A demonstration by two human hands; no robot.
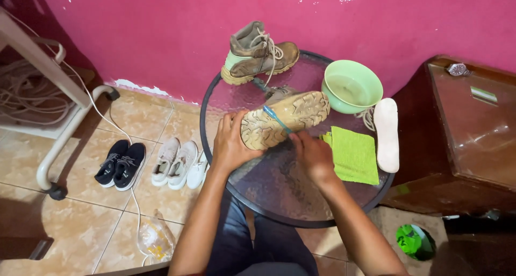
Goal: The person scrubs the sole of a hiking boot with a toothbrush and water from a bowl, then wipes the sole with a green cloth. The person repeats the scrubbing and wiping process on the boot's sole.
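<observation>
left hand [230,144]: my fingers wrap the heel end of a tan boot [285,119], gripping it, sole turned up toward me
right hand [313,155]: closed on the handle of a blue toothbrush [277,119]; the brush lies across the boot's sole, touching the tread
boot position: tipped on its side over the middle of the round glass table [279,195], between my two hands
second boot [258,54]: upright at the table's far edge, near the pink wall [161,28], laces loose
green bowl [352,86]: just right of the held boot, looks like it has water in it
green cloth [353,155]: flat on the glass, beside my right hand
white insole [387,135]: at the table's right rim, next to the cloth
floor left: black sneakers [121,164], white sneakers [174,162], side by side
</observation>
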